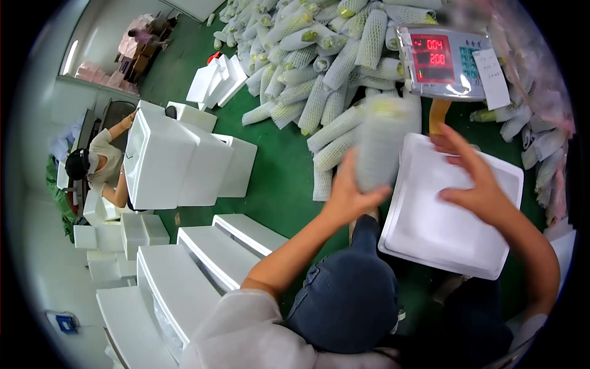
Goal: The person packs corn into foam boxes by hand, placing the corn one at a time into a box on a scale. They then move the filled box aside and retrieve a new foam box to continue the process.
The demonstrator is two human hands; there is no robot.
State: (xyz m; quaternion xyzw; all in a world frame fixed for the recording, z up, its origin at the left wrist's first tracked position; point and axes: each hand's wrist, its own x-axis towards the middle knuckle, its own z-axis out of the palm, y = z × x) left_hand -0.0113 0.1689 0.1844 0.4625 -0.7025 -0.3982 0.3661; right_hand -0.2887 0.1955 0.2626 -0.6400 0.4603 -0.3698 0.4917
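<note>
My left hand [353,194] is closed around the lower end of a long vegetable in a white foam net [386,141], held upright and blurred by motion. Its top looks yellow-green; the exact kind cannot be made out. Beside it lies a shallow white foam box [442,215] with a bare inside. Over that box's upper right part hovers my right hand [473,175], fingers spread and holding nothing. Just beyond the box, a scale display [441,61] shows red digits, with a paper label stuck on its side.
A big heap of net-wrapped vegetables [332,61] covers the floor ahead. White foam boxes [178,277] stand at my left, with a taller stack [184,160] beyond, where another person [104,160] works. Pink plastic sheeting [553,92] hangs at the right.
</note>
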